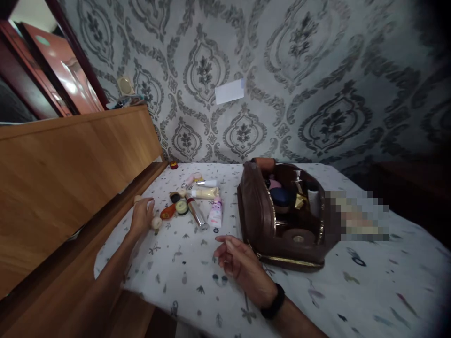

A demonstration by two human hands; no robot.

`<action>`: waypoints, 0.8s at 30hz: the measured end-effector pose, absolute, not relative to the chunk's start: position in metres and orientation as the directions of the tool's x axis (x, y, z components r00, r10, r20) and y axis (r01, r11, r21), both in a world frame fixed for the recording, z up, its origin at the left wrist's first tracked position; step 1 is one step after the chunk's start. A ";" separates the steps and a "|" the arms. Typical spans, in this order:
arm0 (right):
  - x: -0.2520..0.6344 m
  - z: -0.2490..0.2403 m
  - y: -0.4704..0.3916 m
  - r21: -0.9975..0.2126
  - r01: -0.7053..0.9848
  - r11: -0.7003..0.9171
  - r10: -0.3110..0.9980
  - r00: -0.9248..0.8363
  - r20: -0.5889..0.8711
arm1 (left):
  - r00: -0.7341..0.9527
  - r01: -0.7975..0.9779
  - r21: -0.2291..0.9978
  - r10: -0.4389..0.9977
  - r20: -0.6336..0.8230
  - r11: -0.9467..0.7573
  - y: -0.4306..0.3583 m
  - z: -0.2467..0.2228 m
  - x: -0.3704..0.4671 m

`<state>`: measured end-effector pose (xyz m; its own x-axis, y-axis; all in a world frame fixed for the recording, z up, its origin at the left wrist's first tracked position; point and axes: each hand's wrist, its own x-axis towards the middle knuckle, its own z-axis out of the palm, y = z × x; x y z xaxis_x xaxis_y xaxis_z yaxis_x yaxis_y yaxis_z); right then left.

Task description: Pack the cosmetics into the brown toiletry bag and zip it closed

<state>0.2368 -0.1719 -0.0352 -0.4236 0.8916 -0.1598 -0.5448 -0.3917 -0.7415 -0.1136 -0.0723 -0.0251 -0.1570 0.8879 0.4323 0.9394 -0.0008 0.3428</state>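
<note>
My left hand (141, 217) is at the left of the white patterned cloth, beside a small cream round item (156, 222); its fingers curve downward, and what they hold, if anything, is hidden. My right hand (239, 263), with a black band on the wrist, hovers in front of the brown bag (257, 211), fingers loosely apart and holding nothing. The bag stands unzipped, with a dark blue round item (280, 196) and a gold item (300, 201) inside. Between hands and wall lie a pink-and-white tube (215, 213), a silver tube (197, 213), a cream tube (205, 193) and an orange item (168, 212).
A wooden panel (81, 164) rises along the left side. Behind the cloth is a patterned wall (243, 126) with a white paper (229, 92) on it. A small red item (173, 165) sits near the back left edge. A blurred patch lies right of the bag.
</note>
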 end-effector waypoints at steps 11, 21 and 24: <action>0.236 -0.032 -0.173 -0.743 -0.526 -0.413 0.886 -0.419 -0.196 | -0.426 0.860 0.417 0.863 0.272 0.293 -0.087 -0.039 -0.152; 0.235 -0.031 -0.171 -0.738 -0.530 -0.418 0.888 -0.409 -0.210 | -0.186 0.753 0.658 0.961 0.204 0.006 -0.060 -0.043 -0.142; 0.236 -0.032 -0.172 -0.735 -0.530 -0.422 0.888 -0.406 -0.216 | -0.133 0.723 0.690 0.970 0.202 -0.045 -0.054 -0.042 -0.146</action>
<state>0.2357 -0.1715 -0.0317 -0.4063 0.8878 -0.2163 -0.5303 -0.4219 -0.7354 -0.1460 -0.0537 -0.0425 -0.1326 0.9704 0.2017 0.7225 -0.0447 0.6899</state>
